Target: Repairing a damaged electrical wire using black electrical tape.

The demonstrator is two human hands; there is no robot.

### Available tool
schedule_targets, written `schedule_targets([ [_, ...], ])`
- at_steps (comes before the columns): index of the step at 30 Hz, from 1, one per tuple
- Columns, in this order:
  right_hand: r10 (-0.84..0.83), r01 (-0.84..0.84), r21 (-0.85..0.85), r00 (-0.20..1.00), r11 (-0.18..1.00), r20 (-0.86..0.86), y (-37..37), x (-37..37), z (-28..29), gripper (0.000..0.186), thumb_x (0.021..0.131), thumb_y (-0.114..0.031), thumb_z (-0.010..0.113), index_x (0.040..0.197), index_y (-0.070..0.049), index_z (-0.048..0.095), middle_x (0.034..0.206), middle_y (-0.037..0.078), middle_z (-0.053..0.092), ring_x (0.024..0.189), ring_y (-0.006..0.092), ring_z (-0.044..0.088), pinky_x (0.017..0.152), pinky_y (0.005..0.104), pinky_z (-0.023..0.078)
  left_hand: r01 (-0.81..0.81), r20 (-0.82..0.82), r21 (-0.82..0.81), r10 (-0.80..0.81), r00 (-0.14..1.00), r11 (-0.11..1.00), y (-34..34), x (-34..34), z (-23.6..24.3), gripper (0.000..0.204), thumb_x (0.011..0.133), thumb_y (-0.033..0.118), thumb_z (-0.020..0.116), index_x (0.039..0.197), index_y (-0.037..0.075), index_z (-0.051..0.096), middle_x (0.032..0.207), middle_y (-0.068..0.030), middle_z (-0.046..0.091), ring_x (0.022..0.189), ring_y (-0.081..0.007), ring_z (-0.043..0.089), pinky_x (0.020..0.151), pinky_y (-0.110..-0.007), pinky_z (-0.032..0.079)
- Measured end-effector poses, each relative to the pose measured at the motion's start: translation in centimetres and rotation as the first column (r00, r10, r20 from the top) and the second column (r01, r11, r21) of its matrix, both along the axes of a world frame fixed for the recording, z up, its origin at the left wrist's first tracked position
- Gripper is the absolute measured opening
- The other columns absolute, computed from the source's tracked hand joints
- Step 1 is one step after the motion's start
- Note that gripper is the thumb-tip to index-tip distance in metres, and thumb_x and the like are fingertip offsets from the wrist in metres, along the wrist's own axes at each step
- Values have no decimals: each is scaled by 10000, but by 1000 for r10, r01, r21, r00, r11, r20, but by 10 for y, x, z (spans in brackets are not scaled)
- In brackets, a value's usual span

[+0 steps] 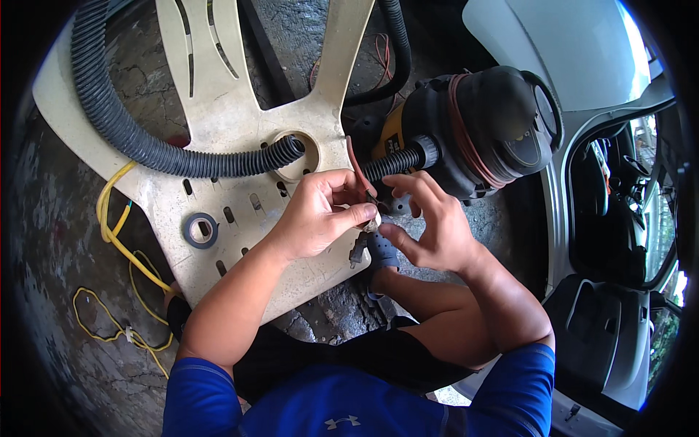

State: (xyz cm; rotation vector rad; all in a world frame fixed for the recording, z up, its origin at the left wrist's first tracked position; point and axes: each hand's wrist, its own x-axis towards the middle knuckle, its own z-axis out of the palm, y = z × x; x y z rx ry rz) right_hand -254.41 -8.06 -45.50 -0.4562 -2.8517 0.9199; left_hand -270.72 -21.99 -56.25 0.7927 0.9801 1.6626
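Observation:
Thumb and fingers of my left hand [309, 218] pinch the end of a red cord [355, 159] above the chair's edge. At the pinch a small whitish piece [373, 221] shows, partly covered by my fingertips. Just below it sits a small dark part [357, 249]; whether it joins the cord I cannot tell. Close on the right is my right hand [437, 229], its fingers curved and apart, the thumb tip near the whitish piece. A roll of dark tape [200, 230] lies on the cream plastic chair [247, 273], left of my hands.
A black ribbed hose [116, 131] curves over the chair, its end by a round recess. Beyond my right hand stands a black-and-yellow vacuum cleaner [473, 131] wrapped with red cord. Yellow cord [105, 211] hangs at the left. A white car [582, 65] with an open door is at right.

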Motion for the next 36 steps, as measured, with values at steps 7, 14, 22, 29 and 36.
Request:
schedule_targets([
  [7, 302, -149, 515, 926, 844, -227, 4, 3, -19, 265, 820, -78, 829, 1061, -74, 720, 902, 56, 659, 741, 244, 711, 608, 363, 571, 66, 61, -5, -65, 996, 998, 1, 2, 5, 144, 967, -24, 746, 1099, -18, 690, 980, -50, 744, 902, -108, 719, 818, -267, 597],
  [14, -241, 419, -895, 894, 151, 378, 11, 4, -16, 167, 1016, -159, 654, 943, -8, 662, 707, 16, 555, 568, 135, 531, 484, 292, 367, -10, -1, 43, 10, 1000, 999, 0, 11, 4, 145, 964, -14, 748, 1097, -7, 693, 958, -34, 731, 877, -82, 696, 811, -254, 581],
  [22, 180, -109, 329, 965, 938, -193, 3, 0, -7, 292, 868, -95, 791, 1137, -14, 711, 916, 98, 671, 742, 269, 699, 654, 365, 576, -1, 85, 7, 1, 996, 1000, -1, 1, 6, 160, 959, -2, 763, 1103, -3, 691, 952, -24, 722, 888, -75, 685, 804, -253, 569],
  [29, -166, 124, -501, 985, 857, -40, 4, 7, -21, 133, 971, -143, 656, 906, -29, 636, 751, 40, 561, 601, 187, 592, 492, 326, 435, 62, -7, -3, -62, 998, 998, -2, 6, 10, 136, 991, -10, 727, 1118, -5, 679, 1032, -33, 719, 941, -83, 691, 842, -256, 575],
  [36, -186, 172, -382, 983, 908, 0, -1, 2, -13, 197, 977, -134, 626, 1106, -9, 708, 820, 86, 641, 716, 192, 662, 608, 340, 521, -38, 2, 31, 38, 999, 999, 0, 4, 11, 146, 973, -4, 743, 1110, 4, 693, 959, -17, 719, 891, -74, 692, 822, -248, 575],
])
